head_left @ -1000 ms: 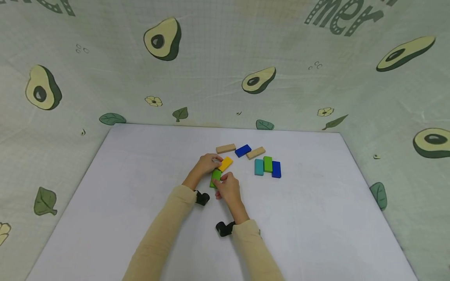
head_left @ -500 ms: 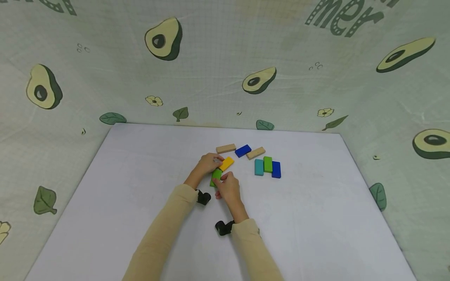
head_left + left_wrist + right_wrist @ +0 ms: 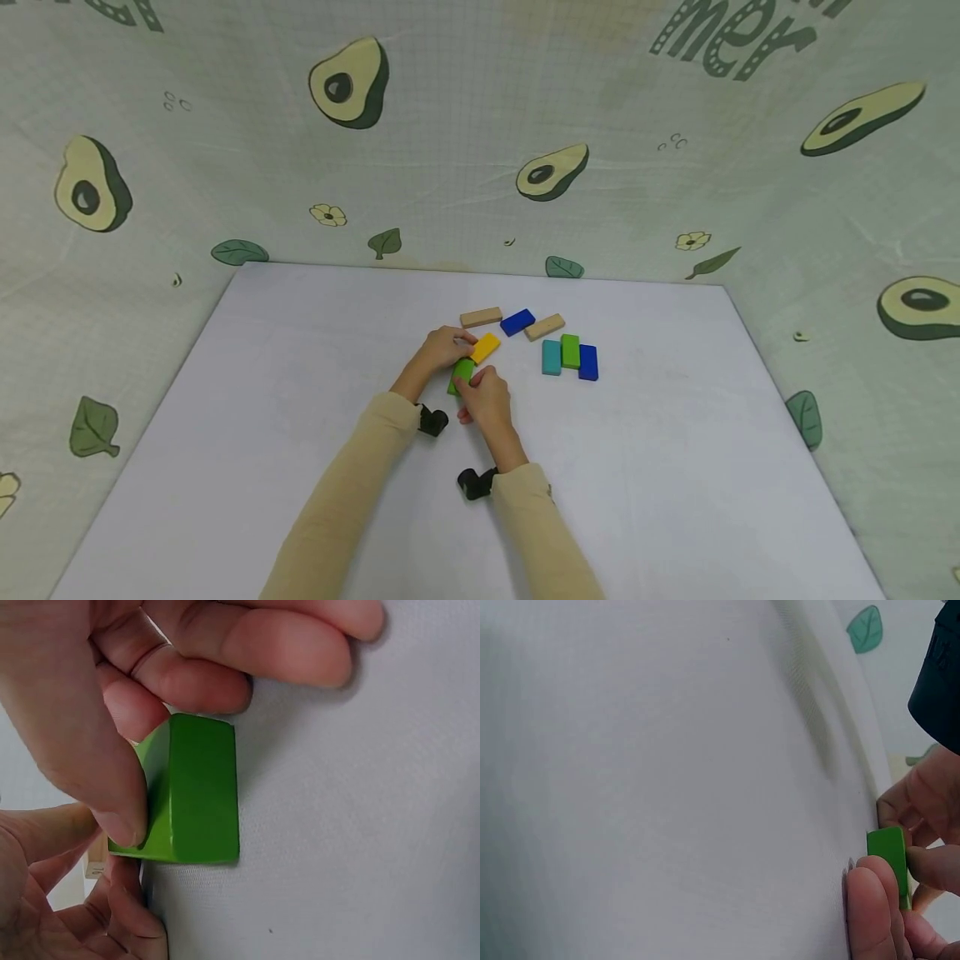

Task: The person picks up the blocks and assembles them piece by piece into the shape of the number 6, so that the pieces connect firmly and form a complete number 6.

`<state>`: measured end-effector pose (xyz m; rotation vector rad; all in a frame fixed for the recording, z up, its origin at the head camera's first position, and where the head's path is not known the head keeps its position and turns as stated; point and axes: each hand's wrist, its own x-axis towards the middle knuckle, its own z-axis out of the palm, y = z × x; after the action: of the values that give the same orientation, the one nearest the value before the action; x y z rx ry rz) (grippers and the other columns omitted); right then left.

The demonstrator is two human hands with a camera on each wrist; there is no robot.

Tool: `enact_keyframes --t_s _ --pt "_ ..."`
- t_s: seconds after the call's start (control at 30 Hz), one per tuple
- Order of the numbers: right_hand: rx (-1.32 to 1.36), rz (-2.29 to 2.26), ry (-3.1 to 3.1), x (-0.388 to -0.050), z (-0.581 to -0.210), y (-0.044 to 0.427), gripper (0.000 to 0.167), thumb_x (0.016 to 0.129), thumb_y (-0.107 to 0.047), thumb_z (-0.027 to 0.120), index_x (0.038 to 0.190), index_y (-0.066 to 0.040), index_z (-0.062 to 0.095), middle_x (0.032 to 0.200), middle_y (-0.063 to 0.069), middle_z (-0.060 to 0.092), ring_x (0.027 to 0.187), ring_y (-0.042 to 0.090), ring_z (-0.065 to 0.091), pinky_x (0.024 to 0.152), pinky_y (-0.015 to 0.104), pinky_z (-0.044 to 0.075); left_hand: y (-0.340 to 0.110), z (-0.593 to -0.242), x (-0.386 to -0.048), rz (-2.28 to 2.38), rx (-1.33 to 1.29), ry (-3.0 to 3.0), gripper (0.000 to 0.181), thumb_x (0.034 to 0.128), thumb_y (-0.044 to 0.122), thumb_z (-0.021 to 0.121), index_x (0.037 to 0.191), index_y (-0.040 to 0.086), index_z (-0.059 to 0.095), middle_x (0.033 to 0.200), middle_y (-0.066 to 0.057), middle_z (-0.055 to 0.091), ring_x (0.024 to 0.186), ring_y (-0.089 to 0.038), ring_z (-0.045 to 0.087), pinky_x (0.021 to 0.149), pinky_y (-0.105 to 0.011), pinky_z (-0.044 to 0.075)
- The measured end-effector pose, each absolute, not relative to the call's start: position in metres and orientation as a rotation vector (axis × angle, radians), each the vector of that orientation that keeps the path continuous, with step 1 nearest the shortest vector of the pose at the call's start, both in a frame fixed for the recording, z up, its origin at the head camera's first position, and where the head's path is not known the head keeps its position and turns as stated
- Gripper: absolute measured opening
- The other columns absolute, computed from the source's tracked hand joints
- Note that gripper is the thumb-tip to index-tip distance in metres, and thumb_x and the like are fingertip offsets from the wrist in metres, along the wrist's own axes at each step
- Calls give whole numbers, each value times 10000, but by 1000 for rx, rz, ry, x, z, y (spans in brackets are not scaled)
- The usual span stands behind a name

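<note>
In the head view my right hand (image 3: 490,402) pinches a green block (image 3: 463,370) lying on the white table, thumb on its top. The block's near end faces the left wrist camera, where the right thumb (image 3: 120,802) presses it. My left hand (image 3: 442,350) holds the near end of a yellow block (image 3: 486,347) between thumb and bent fingers. The yellow block's lower corner meets the far end of the green block. How tightly the left fingertips grip is partly hidden. In the right wrist view the green block (image 3: 889,851) shows between the fingers of both hands.
Behind the hands lie a plain wooden block (image 3: 482,317), a blue block (image 3: 517,322) and another plain wooden block (image 3: 545,327). To the right, teal (image 3: 551,357), green (image 3: 570,352) and blue (image 3: 588,362) blocks lie side by side. An avocado-print cloth (image 3: 450,167) hangs behind the table.
The green and yellow blocks have slid slightly away from the person and to the right, with both hands staying on them. The other blocks have not moved.
</note>
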<state>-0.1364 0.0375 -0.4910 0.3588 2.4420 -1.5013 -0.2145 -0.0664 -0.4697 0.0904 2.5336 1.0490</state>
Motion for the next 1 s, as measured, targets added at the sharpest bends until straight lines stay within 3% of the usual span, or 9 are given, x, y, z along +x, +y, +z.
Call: enact_keyframes --t_s 0.2,0.37,0.5,0.67,1.0 --pt "349 -1483 2455 -136 -491 37 287 889 -282 613 874 -36 466 531 88 584 353 119 541 388 226 453 -68 -472 -215 1036 92 2544 256 914 212 572 1131 100 651 1239 -126 583 1046 -252 549 876 -349 454" --pt "349 -1446 2475 -137 -491 37 278 892 -285 600 851 -41 473 525 84 589 350 116 538 386 214 444 -79 -472 -216 1098 55 2441 273 891 241 604 1102 68 608 1025 -102 615 852 -187 544 769 -282 444" --pt "342 -1428 2481 -137 -490 37 267 895 -275 592 833 -44 472 523 81 589 352 112 539 390 217 449 -90 -474 -214 1266 32 2292 285 869 156 627 1107 13 561 884 -78 563 755 -148 537 711 -229 476" --pt "335 -1423 2483 -136 -489 37 255 894 -256 592 824 -44 468 524 85 589 355 115 541 395 222 455 -97 -476 -206 1383 31 2191 326 836 36 640 1137 -31 534 828 -53 536 711 -128 541 697 -225 505" --pt "290 -1512 2436 -137 -491 42 249 903 -243 587 849 -34 463 547 110 606 378 125 567 417 236 475 -95 -479 -192 1357 -6 2274 315 832 31 644 1137 -6 575 815 -47 538 689 -116 539 661 -210 507"
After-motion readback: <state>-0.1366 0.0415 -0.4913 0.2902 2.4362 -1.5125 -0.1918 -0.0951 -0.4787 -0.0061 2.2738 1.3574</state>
